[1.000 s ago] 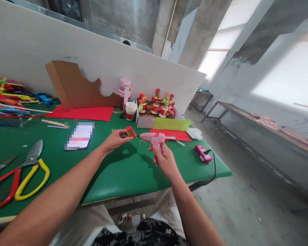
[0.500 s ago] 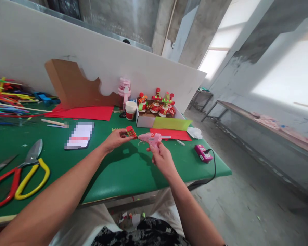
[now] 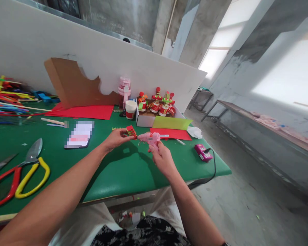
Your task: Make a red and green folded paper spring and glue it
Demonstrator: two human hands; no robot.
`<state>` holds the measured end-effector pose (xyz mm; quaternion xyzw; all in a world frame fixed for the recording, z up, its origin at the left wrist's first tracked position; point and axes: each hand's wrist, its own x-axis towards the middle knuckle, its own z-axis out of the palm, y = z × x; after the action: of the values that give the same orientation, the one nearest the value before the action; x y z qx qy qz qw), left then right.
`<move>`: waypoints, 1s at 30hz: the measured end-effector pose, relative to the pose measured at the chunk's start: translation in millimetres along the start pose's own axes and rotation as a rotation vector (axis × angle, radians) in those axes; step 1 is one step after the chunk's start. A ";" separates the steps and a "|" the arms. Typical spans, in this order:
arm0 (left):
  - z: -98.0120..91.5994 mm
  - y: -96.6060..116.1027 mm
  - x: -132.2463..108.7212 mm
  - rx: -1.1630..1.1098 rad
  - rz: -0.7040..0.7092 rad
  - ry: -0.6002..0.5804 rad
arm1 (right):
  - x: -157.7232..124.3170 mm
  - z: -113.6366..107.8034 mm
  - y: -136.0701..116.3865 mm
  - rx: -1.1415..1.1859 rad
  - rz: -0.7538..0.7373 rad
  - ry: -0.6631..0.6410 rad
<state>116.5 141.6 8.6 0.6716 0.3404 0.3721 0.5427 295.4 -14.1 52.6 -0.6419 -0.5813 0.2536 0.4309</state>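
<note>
My left hand (image 3: 115, 139) pinches a small folded red, green and yellow paper piece (image 3: 130, 131) just above the green table (image 3: 123, 171). My right hand (image 3: 162, 158) grips the handle of a pink glue gun (image 3: 149, 137), whose nozzle points left and touches the paper piece. A glue stick pokes out of the gun's back end to the right.
Large red and yellow shears (image 3: 23, 171) lie at the left. A white box (image 3: 146, 120) of finished paper figures, a cup (image 3: 130, 110), a pink bottle (image 3: 124, 89), red paper sheets (image 3: 86, 112), cardboard (image 3: 72, 85) and coloured sticks (image 3: 7, 100) stand behind. A pink plug block (image 3: 201, 152) with black cord lies right.
The glue gun has shifted left, closing the small gap until its nozzle meets the paper piece. My left hand has stayed nearly still.
</note>
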 end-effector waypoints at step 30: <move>-1.2 -3.4 1.0 0.023 0.003 -0.018 | 5.3 -1.3 -4.5 -0.118 -0.041 0.001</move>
<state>115.7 143.6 5.5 0.6816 0.3388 0.3629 0.5375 295.2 -9.6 58.0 -0.6544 -0.6079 0.2095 0.3978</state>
